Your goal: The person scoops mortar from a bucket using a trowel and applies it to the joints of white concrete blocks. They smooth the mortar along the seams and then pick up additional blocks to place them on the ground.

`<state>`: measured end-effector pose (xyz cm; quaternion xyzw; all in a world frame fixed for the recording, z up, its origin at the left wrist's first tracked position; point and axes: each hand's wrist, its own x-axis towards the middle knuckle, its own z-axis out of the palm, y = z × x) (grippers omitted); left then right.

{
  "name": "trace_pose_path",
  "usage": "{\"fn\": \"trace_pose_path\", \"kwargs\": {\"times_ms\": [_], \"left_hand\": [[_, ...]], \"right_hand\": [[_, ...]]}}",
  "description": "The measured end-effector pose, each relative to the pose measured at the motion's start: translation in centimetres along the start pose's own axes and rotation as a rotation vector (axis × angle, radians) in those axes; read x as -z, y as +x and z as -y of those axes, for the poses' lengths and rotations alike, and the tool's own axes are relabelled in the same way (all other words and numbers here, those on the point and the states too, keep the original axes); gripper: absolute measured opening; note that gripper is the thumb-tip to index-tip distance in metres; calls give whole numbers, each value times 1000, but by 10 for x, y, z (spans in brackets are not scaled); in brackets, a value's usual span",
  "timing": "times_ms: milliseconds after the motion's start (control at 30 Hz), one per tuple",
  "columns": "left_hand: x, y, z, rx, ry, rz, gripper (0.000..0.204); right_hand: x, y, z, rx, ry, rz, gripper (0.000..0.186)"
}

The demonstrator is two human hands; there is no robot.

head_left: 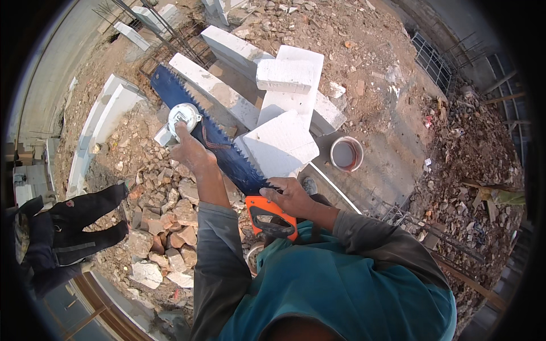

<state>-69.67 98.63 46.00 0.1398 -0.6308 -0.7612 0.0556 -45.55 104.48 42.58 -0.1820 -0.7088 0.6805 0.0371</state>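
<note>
A large hand saw [219, 145] with a toothed blue blade and an orange handle lies slantwise in front of me. My right hand [291, 199] grips it where the blade meets the handle. Beside the blade, my left hand [192, 150] has its fingers closed on a round white-and-silver thing [183, 117], perhaps a tape measure; its far side overlaps the blade. Just right of the blade a white block [280, 145] rests tilted against another upright-looking white block [293, 105]. A smaller white block [284, 77] lies on top of that one.
Low white block walls [213, 88] stand ahead, with another curved-looking wall [94, 136] at the left. A bucket [346, 154] stands right of the blocks, near a thin white rod [335, 187]. Broken bricks [168, 227] cover the ground below my left arm. Dark clothing [85, 227] shows at far left.
</note>
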Motion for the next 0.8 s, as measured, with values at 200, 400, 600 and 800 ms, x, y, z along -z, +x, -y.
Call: {"fn": "trace_pose_path", "kwargs": {"times_ms": [200, 400, 600, 800], "left_hand": [[-32, 2, 68, -35, -40, 119, 41], [-17, -73, 34, 186, 221, 223, 35], [33, -94, 50, 161, 297, 259, 21], [6, -149, 22, 129, 467, 1029, 32]], "right_hand": [[74, 41, -61, -95, 141, -313, 40], [165, 139, -91, -250, -169, -342, 54], [159, 120, -109, -252, -297, -563, 85], [169, 25, -49, -86, 421, -266, 84]]}}
